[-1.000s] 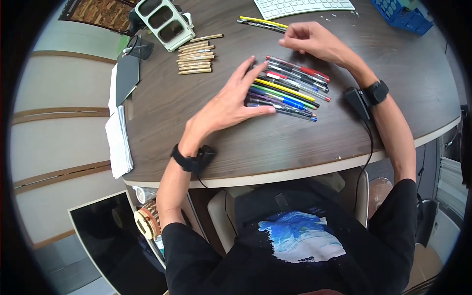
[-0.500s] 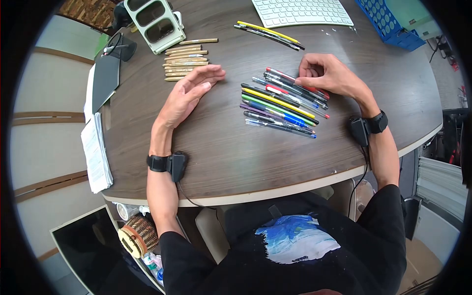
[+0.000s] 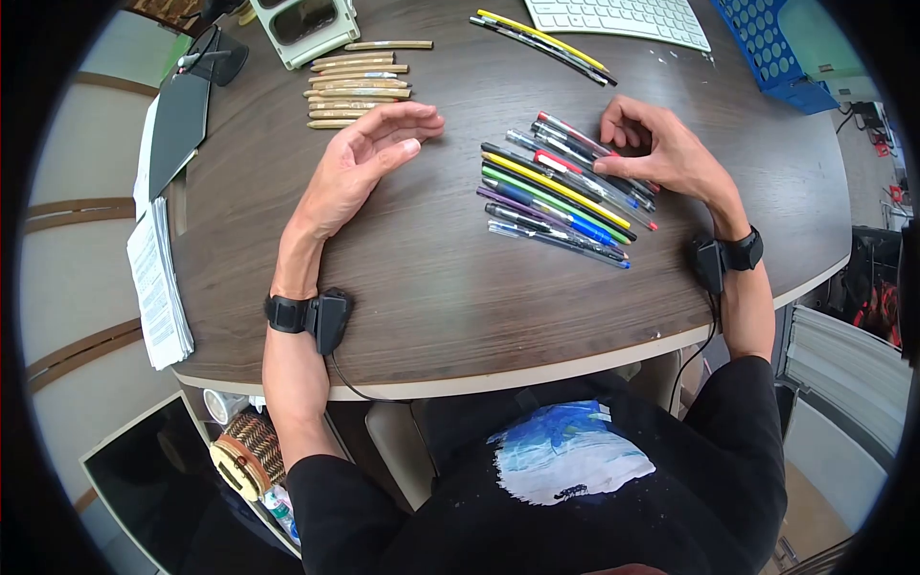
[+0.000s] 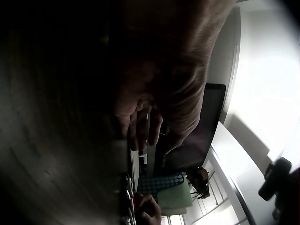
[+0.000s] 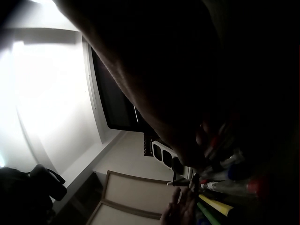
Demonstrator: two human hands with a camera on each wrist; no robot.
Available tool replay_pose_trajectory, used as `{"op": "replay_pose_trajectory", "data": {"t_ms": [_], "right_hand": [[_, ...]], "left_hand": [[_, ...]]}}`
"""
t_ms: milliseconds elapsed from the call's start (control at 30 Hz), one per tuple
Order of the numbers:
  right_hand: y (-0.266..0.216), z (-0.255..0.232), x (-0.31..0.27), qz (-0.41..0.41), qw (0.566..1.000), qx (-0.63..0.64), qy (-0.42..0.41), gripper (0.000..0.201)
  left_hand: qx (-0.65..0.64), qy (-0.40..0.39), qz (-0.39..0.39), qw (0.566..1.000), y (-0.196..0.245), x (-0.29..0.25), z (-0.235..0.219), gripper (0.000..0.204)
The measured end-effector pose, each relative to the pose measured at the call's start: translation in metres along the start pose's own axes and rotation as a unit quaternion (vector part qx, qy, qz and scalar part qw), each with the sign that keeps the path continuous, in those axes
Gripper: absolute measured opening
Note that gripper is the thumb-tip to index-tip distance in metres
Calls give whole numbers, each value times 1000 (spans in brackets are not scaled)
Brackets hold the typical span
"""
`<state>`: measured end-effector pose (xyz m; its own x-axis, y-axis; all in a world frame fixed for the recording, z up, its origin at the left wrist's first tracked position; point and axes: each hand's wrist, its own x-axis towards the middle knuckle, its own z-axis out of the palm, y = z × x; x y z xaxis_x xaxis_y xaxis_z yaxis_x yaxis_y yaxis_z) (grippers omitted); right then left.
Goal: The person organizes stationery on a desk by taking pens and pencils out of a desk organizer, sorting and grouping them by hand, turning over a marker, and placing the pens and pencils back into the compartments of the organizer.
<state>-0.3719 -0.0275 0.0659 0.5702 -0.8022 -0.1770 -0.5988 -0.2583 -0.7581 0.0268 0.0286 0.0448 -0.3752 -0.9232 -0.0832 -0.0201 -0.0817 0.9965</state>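
Observation:
A spread of pens and pencils (image 3: 556, 187) lies side by side at the middle of the table, among them yellow, green, blue, purple and clear ones. My right hand (image 3: 671, 153) rests at its right end, fingers loosely curled, thumb tip over a red-clipped pen (image 3: 556, 163). In the dark right wrist view, a yellow pencil (image 5: 216, 205) shows near that hand. My left hand (image 3: 345, 177) rests on its side, fingers relaxed and nothing in them, just in front of a row of wooden pencils (image 3: 359, 93). Its fingers also show in the left wrist view.
Behind the spread lies a small group of yellow and black pencils (image 3: 546, 43). A white keyboard (image 3: 618, 17) and a blue basket (image 3: 767, 53) stand at the back. At left are a white-framed holder (image 3: 305, 34), a black pen cup (image 3: 220, 62) and stacked papers (image 3: 158, 292).
My left hand has left the pen spread and moved left beside the wooden pencils. My right hand has come from the yellow and black pencils to the spread's right end.

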Motion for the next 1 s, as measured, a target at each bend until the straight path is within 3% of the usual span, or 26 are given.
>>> {"op": "replay_pose_trajectory", "data": {"t_ms": [33,100,333,400,667,800,867,1000], "right_hand": [[-3,-1,-3,4,1000,0,-3,34],[-2,2,-2,-71,996,-54,31,36],[-3,2,-6,-54,998,-15,32,37],[-5,2,-5,-109,993,-39,37,36],[-15,10,-4,-117,993,-28,-2,35],[-16,11,-5,-106,994,-19,-4,37],[-12,10,-3,-108,994,-30,4,39],[-10,10,-3,-116,993,-30,2,40]], "left_hand": [[-1,1,3,1000,2,0,1,42],[4,3,8,1000,2,-1,1,41],[16,10,13,1000,0,-1,3,40],[22,13,8,1000,2,-2,3,40],[86,-4,13,996,10,-7,21,39],[209,-16,50,976,14,-8,32,32],[322,-25,94,942,24,-6,43,33],[405,-29,57,912,32,-7,60,36]]}}
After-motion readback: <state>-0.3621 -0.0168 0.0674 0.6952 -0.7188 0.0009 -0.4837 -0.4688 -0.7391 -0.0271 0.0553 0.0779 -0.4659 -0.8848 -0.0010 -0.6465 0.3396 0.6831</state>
